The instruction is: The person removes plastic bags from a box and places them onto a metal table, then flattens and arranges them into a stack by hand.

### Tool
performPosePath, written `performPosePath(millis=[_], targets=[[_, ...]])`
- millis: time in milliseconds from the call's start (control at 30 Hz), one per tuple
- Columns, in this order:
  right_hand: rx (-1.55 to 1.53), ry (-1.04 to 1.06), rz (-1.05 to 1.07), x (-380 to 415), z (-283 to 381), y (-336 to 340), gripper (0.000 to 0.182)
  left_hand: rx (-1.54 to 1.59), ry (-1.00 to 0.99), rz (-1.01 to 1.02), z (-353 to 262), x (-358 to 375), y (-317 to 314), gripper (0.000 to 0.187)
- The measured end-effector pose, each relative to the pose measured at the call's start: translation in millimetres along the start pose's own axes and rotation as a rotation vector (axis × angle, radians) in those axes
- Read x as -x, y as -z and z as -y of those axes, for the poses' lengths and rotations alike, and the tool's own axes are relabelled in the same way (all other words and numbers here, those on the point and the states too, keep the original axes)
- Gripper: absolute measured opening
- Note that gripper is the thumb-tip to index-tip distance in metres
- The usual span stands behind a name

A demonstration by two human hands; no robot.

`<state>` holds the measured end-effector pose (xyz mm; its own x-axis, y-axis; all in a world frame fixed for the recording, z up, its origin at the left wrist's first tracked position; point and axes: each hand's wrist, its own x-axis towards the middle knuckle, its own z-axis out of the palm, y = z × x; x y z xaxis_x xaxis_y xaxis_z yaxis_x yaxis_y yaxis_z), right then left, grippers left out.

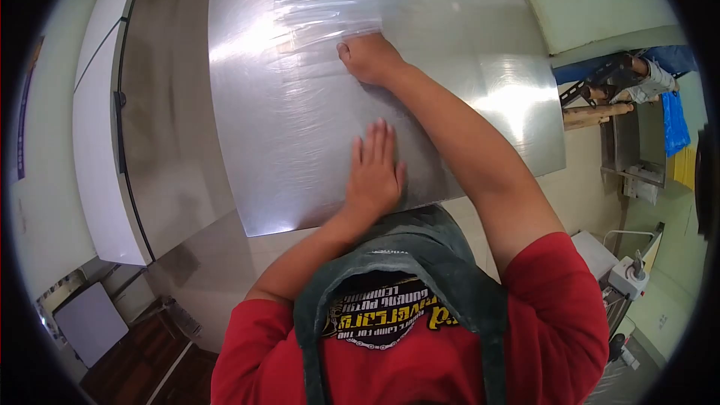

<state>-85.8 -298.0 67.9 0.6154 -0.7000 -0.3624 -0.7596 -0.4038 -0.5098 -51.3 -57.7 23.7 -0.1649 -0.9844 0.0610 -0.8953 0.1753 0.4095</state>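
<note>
Clear plastic film (330,7) lies across the metal-topped table (480,37), bunched and creased toward the far end. Thin wrinkles of it also run along the left side of the tabletop. My right hand (371,58) is closed in a fist at the near edge of the bunched film, gripping it, with the thumb toward the left. Nearer my body, my left hand (376,176) lies flat, palm down on the surface, fingers stretched out and pointing away from me. What lies under its palm is hidden.
On the left stands a long white cabinet or freezer (105,142) with a dark edge. A blue plastic bag (675,124) hangs at the right near wooden rods (596,115). A white box-like device (628,277) sits at lower right. The table's near edge is close to my apron (420,236).
</note>
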Motion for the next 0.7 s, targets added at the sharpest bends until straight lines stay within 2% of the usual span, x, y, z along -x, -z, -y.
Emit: performPosePath(millis=[33, 100, 167, 233, 267, 300, 333, 400, 467, 500, 567, 633, 667, 700], targets=[[0.003, -0.011, 0.001, 10.4, -3.9, -8.7, 0.048, -0.047, 0.015, 0.000, 12.2, -18.5, 0.7, 0.066], [0.034, 0.415, -0.758, 60.5, -5.9, -42.7, 0.046, -0.161, 0.018, -0.043, 40.7, -59.8, -0.1, 0.065], [-0.215, 0.331, -0.683, 125.1, 13.6, -66.5, 0.047, -0.200, 0.025, -0.139, 71.3, -110.7, -2.5, 0.063], [-0.127, 0.293, -0.559, 172.5, 13.1, -122.0, 0.055, -0.161, 0.051, -0.184, 86.2, -147.8, 3.7, 0.062], [-0.126, 0.289, -0.554, 179.6, 14.8, -131.8, 0.055, -0.135, 0.121, -0.067, 86.0, -162.9, 17.9, 0.061], [0.014, 0.272, -0.478, 186.2, 17.7, -140.8, 0.059, -0.110, 0.191, 0.055, 84.5, -167.4, 27.1, 0.059], [0.150, 0.252, -0.401, 190.2, 21.9, -144.9, 0.064, -0.105, 0.190, 0.066, 83.8, -163.1, 29.7, 0.059], [0.219, 0.208, -0.400, 159.7, 17.1, -137.4, 0.066, -0.010, 0.109, -0.092, 79.4, -155.5, 39.5, 0.052], [0.318, 0.202, -0.475, 113.0, 1.7, -126.9, 0.068, 0.256, -0.001, -0.355, 51.8, -113.9, 60.0, 0.047], [0.354, 0.236, -0.555, 84.4, -10.2, -120.6, 0.067, 0.287, 0.002, -0.344, 38.8, -87.9, 61.9, 0.046], [0.288, 0.113, -0.430, 29.3, -11.0, -86.7, 0.063, 0.317, 0.002, -0.308, 11.8, -31.8, 48.5, 0.049], [0.034, -0.132, 0.063, 17.8, 12.9, -23.0, 0.061, 0.310, 0.005, -0.282, -1.7, 2.1, 22.4, 0.053], [0.033, -0.128, 0.066, 9.5, 7.9, -23.2, 0.061, 0.191, 0.031, -0.181, -4.1, 10.9, 11.4, 0.058], [0.060, -0.067, -0.023, 1.7, 2.6, -25.8, 0.059, 0.073, 0.055, -0.081, -4.8, 15.5, 6.4, 0.064]])
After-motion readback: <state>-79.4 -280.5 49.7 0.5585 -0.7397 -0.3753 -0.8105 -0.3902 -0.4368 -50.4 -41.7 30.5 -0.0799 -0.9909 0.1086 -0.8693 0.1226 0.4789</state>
